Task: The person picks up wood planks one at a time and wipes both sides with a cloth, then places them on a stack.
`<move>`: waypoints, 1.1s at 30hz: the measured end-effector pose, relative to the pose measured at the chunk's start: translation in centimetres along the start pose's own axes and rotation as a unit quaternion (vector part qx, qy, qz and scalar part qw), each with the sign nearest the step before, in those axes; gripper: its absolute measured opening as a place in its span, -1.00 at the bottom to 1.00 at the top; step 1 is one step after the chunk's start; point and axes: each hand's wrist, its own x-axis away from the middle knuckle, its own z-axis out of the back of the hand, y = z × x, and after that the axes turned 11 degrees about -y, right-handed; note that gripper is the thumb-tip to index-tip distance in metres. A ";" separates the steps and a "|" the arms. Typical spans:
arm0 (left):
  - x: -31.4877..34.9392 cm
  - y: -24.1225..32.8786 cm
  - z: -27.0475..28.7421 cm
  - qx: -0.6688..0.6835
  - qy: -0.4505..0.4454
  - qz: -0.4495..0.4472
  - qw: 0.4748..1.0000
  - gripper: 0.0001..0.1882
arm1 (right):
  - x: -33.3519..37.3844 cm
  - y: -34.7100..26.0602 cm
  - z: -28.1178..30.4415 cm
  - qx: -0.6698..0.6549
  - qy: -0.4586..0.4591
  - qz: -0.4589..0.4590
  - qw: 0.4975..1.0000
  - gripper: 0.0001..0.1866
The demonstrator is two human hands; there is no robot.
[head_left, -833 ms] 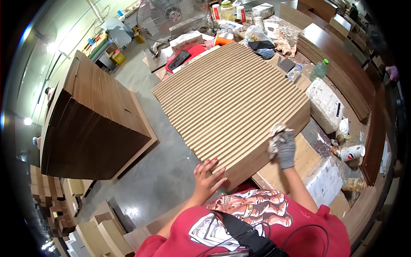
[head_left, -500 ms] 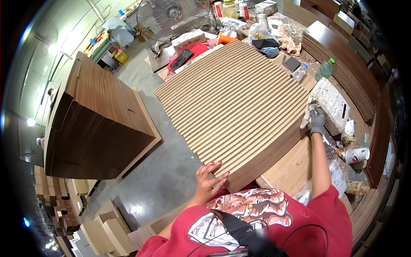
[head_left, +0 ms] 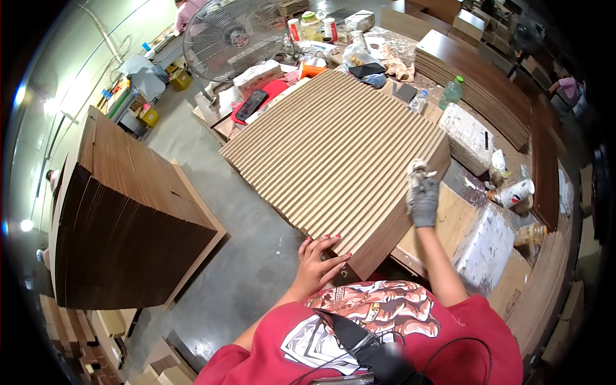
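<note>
A thick stack of wooden boards (head_left: pixel 333 160) lies before me, its top lined with light and dark stripes and its near right side brown. My left hand (head_left: pixel 319 262) rests at the near left corner, bare, fingers spread over the edge of the stack. My right hand (head_left: pixel 424 200) wears a grey glove and is closed around a crumpled whitish rag (head_left: pixel 417 168). That rag is against the right-hand edge of the striped surface. Part of the rag is hidden under the gloved fingers.
To the left stands a tall stack of brown panels (head_left: pixel 135 218). A fan (head_left: pixel 234 40) and a phone (head_left: pixel 251 105) are at the far side. Along the right lie a stained white block (head_left: pixel 467 138), a green-capped bottle (head_left: pixel 452 93), a white can (head_left: pixel 516 192) and more boards (head_left: pixel 475 90).
My right hand has come from beside the white block to the stack's right edge, carrying the rag. My left hand stays at the near corner. The view has shifted a little.
</note>
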 end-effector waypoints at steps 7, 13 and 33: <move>0.2 -1.0 0.3 -0.016 0.012 -0.044 0.999 -0.73 | 16.1 -7.6 -11.4 0.456 -0.141 -0.018 0.879 -0.88; -0.6 -0.3 0.5 -0.034 0.008 -0.077 0.996 -0.70 | 20.2 -7.8 -10.5 0.489 -0.175 -0.050 0.853 -0.73; -0.4 -2.3 3.6 0.024 -0.008 -0.064 0.998 -0.80 | 10.2 -4.8 -6.9 0.595 -0.090 -0.033 0.798 -0.53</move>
